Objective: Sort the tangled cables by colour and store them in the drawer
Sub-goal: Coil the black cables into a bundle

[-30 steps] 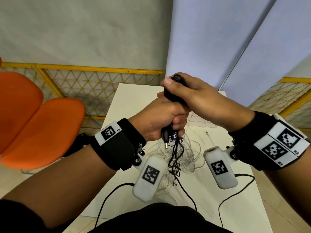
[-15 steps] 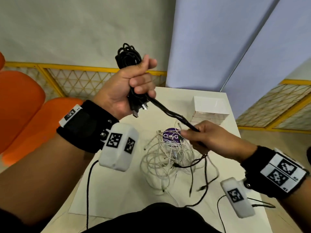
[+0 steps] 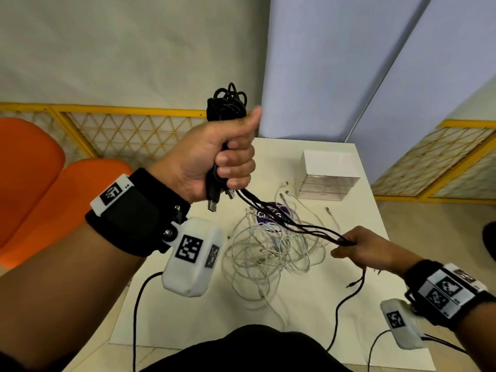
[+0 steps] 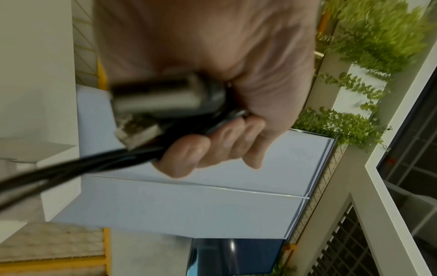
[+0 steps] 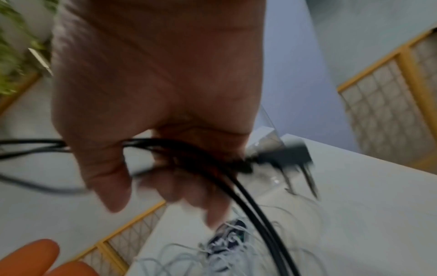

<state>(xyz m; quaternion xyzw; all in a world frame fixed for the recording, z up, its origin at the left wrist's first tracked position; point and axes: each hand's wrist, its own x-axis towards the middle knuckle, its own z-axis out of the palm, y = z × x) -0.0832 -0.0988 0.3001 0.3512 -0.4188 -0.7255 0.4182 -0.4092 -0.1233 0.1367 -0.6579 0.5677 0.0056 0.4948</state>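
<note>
My left hand (image 3: 230,159) is raised above the table and grips a bundle of black cables (image 3: 228,103); USB plugs (image 3: 213,204) hang below the fist. In the left wrist view the fingers (image 4: 212,145) curl round the black cables (image 4: 94,160). Several black strands (image 3: 295,224) run taut down to my right hand (image 3: 349,244), which pinches them low over the table. The right wrist view, blurred, has black cables (image 5: 248,196) passing under the fingers (image 5: 113,168). A tangle of white cables (image 3: 268,251) lies on the white table (image 3: 188,318). The white drawer unit (image 3: 327,175) stands at the back right.
A purple round sticker (image 3: 268,213) lies under the white tangle. Orange chairs (image 3: 53,183) stand to the left of the table. A yellow lattice fence (image 3: 120,130) runs behind, and blue panels (image 3: 349,63) stand at the back. Wrist camera leads (image 3: 139,304) trail over the table's near edge.
The hands, together one second ago, have pulled apart: my left hand rose with the black bundle, and my right hand slid down and to the right along the strands, stretching them.
</note>
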